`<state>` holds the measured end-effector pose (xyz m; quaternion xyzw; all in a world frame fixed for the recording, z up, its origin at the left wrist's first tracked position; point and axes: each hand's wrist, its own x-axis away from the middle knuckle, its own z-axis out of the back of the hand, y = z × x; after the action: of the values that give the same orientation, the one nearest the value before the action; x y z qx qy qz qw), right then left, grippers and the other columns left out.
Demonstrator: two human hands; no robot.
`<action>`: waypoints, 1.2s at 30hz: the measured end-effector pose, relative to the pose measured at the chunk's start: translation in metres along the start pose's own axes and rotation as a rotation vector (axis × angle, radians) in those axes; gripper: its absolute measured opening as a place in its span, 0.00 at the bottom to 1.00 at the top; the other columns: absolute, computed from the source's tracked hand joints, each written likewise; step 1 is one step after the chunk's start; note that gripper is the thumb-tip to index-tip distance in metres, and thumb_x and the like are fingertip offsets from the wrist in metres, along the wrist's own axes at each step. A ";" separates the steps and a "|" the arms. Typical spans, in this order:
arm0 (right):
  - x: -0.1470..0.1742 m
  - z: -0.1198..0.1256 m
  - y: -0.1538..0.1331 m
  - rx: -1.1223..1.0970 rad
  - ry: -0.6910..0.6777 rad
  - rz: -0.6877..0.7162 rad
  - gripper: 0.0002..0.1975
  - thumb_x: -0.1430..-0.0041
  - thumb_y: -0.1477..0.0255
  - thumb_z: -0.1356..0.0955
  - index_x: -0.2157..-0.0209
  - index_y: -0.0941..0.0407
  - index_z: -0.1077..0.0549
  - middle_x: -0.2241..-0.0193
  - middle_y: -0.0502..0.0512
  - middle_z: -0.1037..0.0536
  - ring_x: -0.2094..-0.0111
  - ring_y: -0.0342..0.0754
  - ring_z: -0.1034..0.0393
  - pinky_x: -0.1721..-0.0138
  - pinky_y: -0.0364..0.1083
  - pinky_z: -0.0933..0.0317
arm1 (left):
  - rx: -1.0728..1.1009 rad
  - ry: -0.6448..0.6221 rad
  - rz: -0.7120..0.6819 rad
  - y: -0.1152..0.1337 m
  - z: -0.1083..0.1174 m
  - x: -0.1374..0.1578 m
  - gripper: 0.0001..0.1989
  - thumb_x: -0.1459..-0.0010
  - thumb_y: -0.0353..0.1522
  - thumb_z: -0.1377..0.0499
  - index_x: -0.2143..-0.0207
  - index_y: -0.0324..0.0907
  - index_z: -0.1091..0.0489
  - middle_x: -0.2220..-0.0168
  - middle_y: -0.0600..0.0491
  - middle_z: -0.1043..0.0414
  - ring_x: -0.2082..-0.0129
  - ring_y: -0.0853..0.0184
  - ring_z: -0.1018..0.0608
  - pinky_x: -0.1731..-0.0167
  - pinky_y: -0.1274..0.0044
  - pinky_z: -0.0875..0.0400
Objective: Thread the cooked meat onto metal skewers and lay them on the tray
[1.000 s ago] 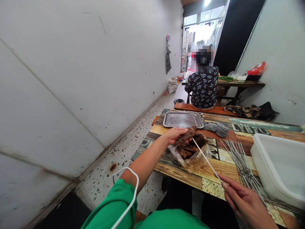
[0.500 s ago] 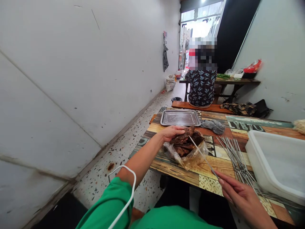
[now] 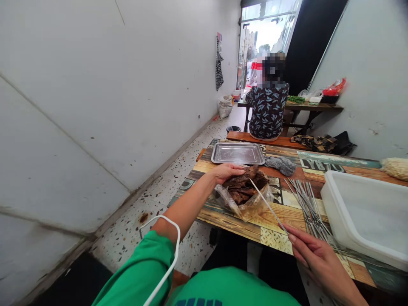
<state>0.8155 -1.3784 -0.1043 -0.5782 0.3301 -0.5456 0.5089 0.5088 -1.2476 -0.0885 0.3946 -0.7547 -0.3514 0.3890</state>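
We log the work as at an early stage, judging from what lies on the worktop point(image 3: 288, 213). Our left hand point(image 3: 227, 171) pinches a dark brown piece point(image 3: 243, 177) between thumb and fingers, above the open plastic bag point(image 3: 251, 211). Our right hand point(image 3: 314, 250) grips a thin metal skewer point(image 3: 269, 207) near its lower end, thumb against fingers, its tip aimed at the piece. Whether the point has entered, we cannot tell.

Done: one piece lifted, one skewer in hand. Left, apparently: other dark pieces point(image 3: 239, 197) in the bag and a heap of bare-looking skewers point(image 3: 306, 208) beside the white tub point(image 3: 335, 216). We see no finished skewer; the total count is unclear.
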 end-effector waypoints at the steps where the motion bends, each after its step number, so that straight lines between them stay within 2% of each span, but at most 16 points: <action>1: 0.000 0.000 0.000 0.008 -0.007 -0.003 0.28 0.56 0.54 0.26 0.54 0.55 0.20 0.85 0.48 0.36 0.84 0.38 0.49 0.86 0.38 0.52 | -0.004 -0.002 -0.001 0.000 0.000 0.000 0.15 0.60 0.28 0.28 0.66 0.35 0.23 0.71 0.49 0.20 0.73 0.68 0.20 0.62 0.76 0.27; 7: 0.000 0.003 -0.003 0.063 -0.040 -0.035 0.29 0.55 0.54 0.27 0.52 0.55 0.21 0.86 0.46 0.39 0.85 0.39 0.48 0.86 0.38 0.51 | -0.015 -0.040 -0.008 0.001 0.000 0.000 0.21 0.66 0.30 0.25 0.65 0.35 0.22 0.70 0.48 0.20 0.73 0.68 0.20 0.64 0.77 0.27; 14: 0.000 0.002 -0.007 0.000 -0.023 -0.069 0.28 0.58 0.54 0.26 0.57 0.56 0.19 0.86 0.46 0.40 0.85 0.38 0.48 0.86 0.38 0.51 | -0.058 -0.052 -0.024 0.002 -0.003 0.001 0.20 0.67 0.32 0.25 0.68 0.35 0.22 0.71 0.49 0.21 0.73 0.68 0.21 0.64 0.76 0.28; 18: 0.000 0.000 -0.006 -0.076 -0.043 -0.110 0.29 0.59 0.53 0.25 0.56 0.56 0.19 0.86 0.43 0.46 0.85 0.36 0.53 0.86 0.37 0.55 | -0.091 -0.057 -0.016 0.002 -0.005 0.002 0.19 0.67 0.33 0.25 0.69 0.36 0.22 0.71 0.49 0.21 0.72 0.68 0.21 0.63 0.76 0.28; 26: 0.006 -0.015 -0.004 -0.187 -0.040 -0.090 0.31 0.56 0.52 0.25 0.54 0.58 0.22 0.82 0.39 0.57 0.83 0.34 0.64 0.83 0.35 0.67 | -0.085 -0.048 0.009 0.002 -0.007 0.004 0.20 0.67 0.33 0.25 0.68 0.35 0.22 0.71 0.48 0.21 0.72 0.67 0.22 0.60 0.73 0.29; 36: 0.000 -0.018 0.005 -0.210 -0.061 -0.119 0.32 0.55 0.52 0.26 0.52 0.59 0.23 0.82 0.40 0.56 0.83 0.34 0.62 0.83 0.36 0.66 | -0.098 0.007 0.026 0.006 -0.014 0.007 0.25 0.76 0.35 0.23 0.72 0.34 0.22 0.73 0.50 0.22 0.73 0.69 0.22 0.62 0.75 0.30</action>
<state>0.7986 -1.3839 -0.1112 -0.6632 0.3348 -0.5194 0.4222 0.5163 -1.2542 -0.0756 0.3664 -0.7401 -0.3815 0.4152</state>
